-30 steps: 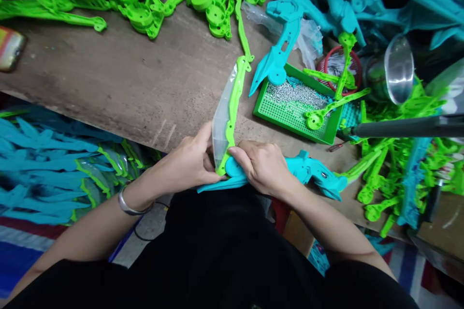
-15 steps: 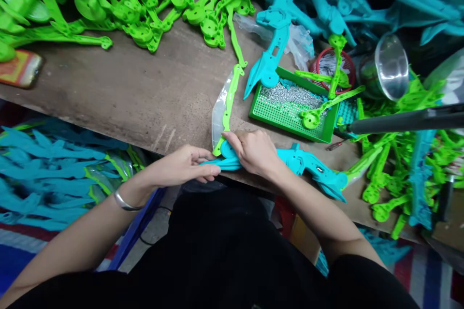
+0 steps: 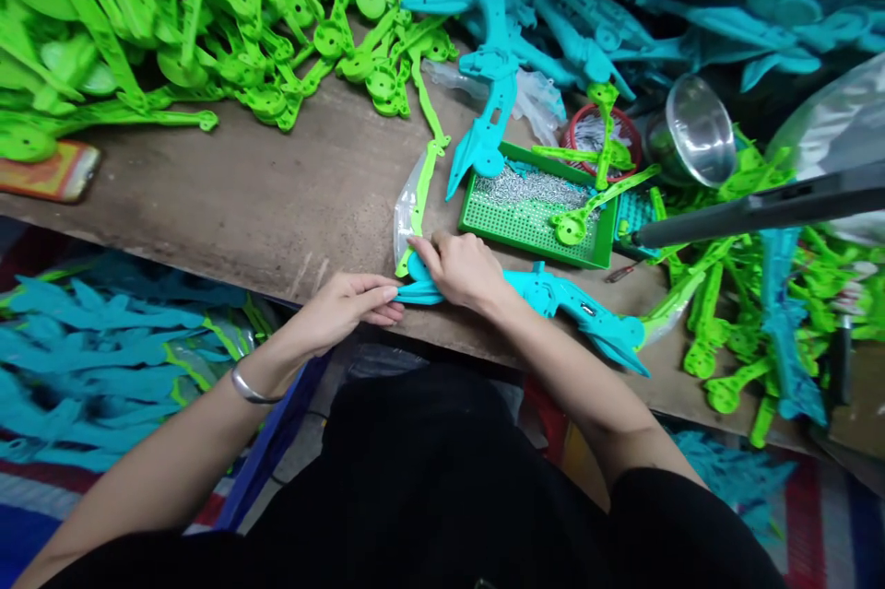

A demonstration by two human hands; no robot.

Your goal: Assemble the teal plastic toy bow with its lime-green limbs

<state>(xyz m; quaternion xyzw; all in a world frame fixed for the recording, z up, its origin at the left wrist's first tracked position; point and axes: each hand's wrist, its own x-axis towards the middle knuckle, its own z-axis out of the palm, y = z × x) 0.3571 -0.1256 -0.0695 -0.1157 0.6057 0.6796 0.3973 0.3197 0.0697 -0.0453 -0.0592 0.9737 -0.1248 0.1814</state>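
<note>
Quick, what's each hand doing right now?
Left hand: fingers pinched on the tip of the blue toy part.
Right hand: pressing down on the blue toy part where the green piece joins.

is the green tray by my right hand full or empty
Partly filled. The green tray holds a patch of small silvery metal pieces along its far side; the near part shows bare perforated floor. A green plastic part rests across its right end.

My hands are on a smooth, slightly glossy cyan plastic piece (image 3: 553, 299) with a clear shiny film blade (image 3: 405, 211), all sitting on a rough, scuffed matt wooden bench (image 3: 277, 183) next to a perforated green plastic tray (image 3: 525, 225) and a polished metal bowl (image 3: 695, 130).
</note>
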